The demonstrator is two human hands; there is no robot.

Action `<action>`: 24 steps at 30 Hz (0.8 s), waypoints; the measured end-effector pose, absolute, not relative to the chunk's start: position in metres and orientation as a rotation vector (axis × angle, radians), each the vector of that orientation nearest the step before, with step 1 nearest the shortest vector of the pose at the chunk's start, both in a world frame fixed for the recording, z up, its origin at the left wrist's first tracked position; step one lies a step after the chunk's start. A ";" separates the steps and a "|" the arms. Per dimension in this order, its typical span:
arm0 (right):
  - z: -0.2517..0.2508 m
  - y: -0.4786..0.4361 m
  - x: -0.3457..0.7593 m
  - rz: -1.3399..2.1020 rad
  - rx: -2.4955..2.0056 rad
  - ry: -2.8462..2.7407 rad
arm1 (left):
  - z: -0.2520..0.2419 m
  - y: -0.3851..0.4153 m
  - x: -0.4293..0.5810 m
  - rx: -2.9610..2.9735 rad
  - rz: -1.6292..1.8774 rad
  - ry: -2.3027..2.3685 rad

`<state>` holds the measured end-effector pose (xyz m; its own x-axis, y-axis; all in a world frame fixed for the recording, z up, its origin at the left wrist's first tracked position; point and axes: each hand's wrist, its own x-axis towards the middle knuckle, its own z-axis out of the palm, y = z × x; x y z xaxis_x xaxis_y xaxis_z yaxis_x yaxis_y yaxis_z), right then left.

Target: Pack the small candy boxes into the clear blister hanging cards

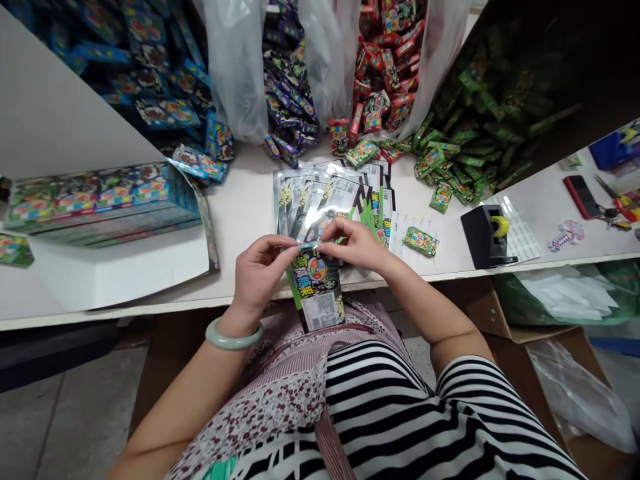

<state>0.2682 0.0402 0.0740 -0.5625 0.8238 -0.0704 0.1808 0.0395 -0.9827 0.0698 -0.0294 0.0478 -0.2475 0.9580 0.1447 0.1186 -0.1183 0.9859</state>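
Observation:
Both hands are at the upper edge of a printed plastic pouch (pixel 317 283), which hangs over the table's front edge with its barcode label low down. My left hand (pixel 257 273) pinches the pouch's upper left corner between thumb and fingers. On the other corner, my right hand (pixel 357 245) does the same. A bluish strip shows at the pouch's mouth between the fingertips; what it is I cannot tell. Just beyond the hands lies a fanned pile of similar pouches (pixel 343 190). A small green box (pixel 421 241) lies right of my right hand.
Small boxes form heaps at the back: blue (pixel 167 110), purple (pixel 287 100), red (pixel 390 73) and green (pixel 463 163), with clear plastic bags between some. Stacked boxes (pixel 105 200) sit in an open carton at left. A black tape dispenser (pixel 484 235) and red phone (pixel 583 197) lie right.

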 end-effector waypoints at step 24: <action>0.065 0.007 0.284 1.132 -0.866 -2.172 | 0.040 -0.046 0.057 1.424 1.304 1.266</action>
